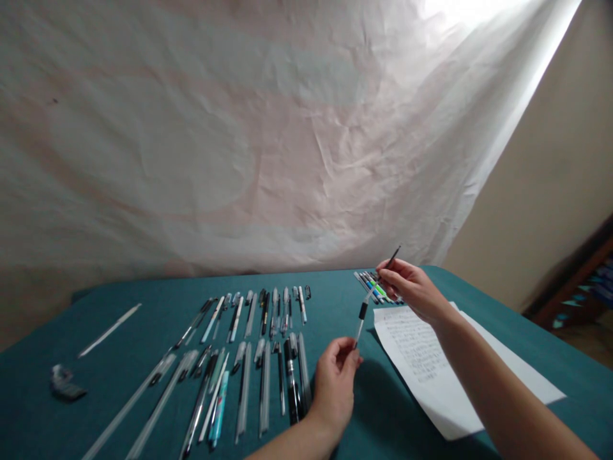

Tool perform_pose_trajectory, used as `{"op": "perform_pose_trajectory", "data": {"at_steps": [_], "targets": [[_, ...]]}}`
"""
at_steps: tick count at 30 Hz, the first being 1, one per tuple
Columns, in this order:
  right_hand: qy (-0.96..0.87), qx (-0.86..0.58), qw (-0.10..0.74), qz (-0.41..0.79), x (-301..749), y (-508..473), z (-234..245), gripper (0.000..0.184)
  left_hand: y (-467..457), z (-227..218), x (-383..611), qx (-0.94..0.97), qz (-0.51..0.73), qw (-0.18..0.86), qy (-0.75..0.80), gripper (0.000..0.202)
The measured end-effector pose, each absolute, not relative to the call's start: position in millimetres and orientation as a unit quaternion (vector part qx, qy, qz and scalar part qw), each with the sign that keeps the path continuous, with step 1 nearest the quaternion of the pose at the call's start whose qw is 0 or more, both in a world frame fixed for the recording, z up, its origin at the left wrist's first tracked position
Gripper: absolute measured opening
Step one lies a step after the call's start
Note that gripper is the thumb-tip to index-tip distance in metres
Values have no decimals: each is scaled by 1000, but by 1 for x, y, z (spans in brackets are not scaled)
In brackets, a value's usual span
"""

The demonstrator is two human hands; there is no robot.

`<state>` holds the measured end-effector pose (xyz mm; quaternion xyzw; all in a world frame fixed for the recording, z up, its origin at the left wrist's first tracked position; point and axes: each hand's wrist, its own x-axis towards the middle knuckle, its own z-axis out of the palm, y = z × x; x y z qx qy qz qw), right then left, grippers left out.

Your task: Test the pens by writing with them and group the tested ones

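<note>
Above the table, my left hand [334, 375] pinches the lower end of a clear pen barrel with a black grip [363, 312], which is held tilted. A thin pen refill [393, 256] with a dark tip pointing up is between the fingers of my right hand [407, 286]. The refill's pale lower part meets the barrel's upper end; how far it sits inside I cannot tell. Left of my left hand lie several clear pen barrels [265, 390], a thick black pen [292, 377] and a light blue patterned pen [219, 409].
Handwritten sheets of paper [414, 348] lie under my right forearm. Behind that hand is a row of pens with green parts [371, 285]. More pens and caps [265, 312] form a back row on the green cloth [158, 319]. A crumpled object [67, 385] and a white stick [110, 330] lie far left.
</note>
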<state>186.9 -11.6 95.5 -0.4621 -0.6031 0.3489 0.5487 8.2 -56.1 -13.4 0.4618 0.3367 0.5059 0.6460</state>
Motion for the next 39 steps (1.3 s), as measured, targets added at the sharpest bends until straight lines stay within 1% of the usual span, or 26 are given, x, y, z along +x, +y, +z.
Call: {"op": "perform_pose_trajectory", "data": {"at_steps": [4, 8, 15, 17, 20, 22, 23, 24, 26, 27, 30, 36, 39], "targets": [[-625, -483, 519, 328, 187, -15, 101, 23, -57, -14, 8, 483, 495, 641, 331, 23], [-657, -492, 472, 321, 183, -18, 102, 24, -57, -15, 7, 491, 489, 636, 340, 24], [-710, -481, 378, 350, 177, -21, 101, 30, -58, -13, 8, 480, 492, 645, 333, 27], [-709, -485, 368, 357, 178, -19, 100, 33, -58, -14, 9, 471, 501, 646, 332, 28], [-685, -502, 389, 357, 179, -8, 90, 41, -57, -18, 10, 454, 517, 647, 327, 28], [-686, -522, 388, 327, 175, 6, 75, 43, -56, -21, 11, 449, 525, 644, 328, 28], [-703, -532, 367, 297, 171, 15, 65, 41, -55, -23, 11, 449, 527, 642, 330, 28], [-731, -538, 328, 261, 166, 23, 55, 37, -55, -24, 12, 449, 529, 639, 333, 27], [-793, -534, 253, 151, 152, 41, 36, 32, -56, -25, 12, 451, 530, 633, 339, 26], [-804, -529, 240, 129, 144, 50, 27, 27, -56, -25, 11, 454, 530, 630, 341, 25], [-819, -525, 212, 93, 122, 73, 6, 19, -57, -24, 11, 464, 529, 622, 343, 23], [-826, -534, 173, 39, 98, 97, -9, 26, -57, -22, 9, 473, 521, 617, 353, 19], [-833, -530, 155, 27, 94, 99, -9, 25, -56, -23, 8, 478, 520, 614, 352, 20]]}}
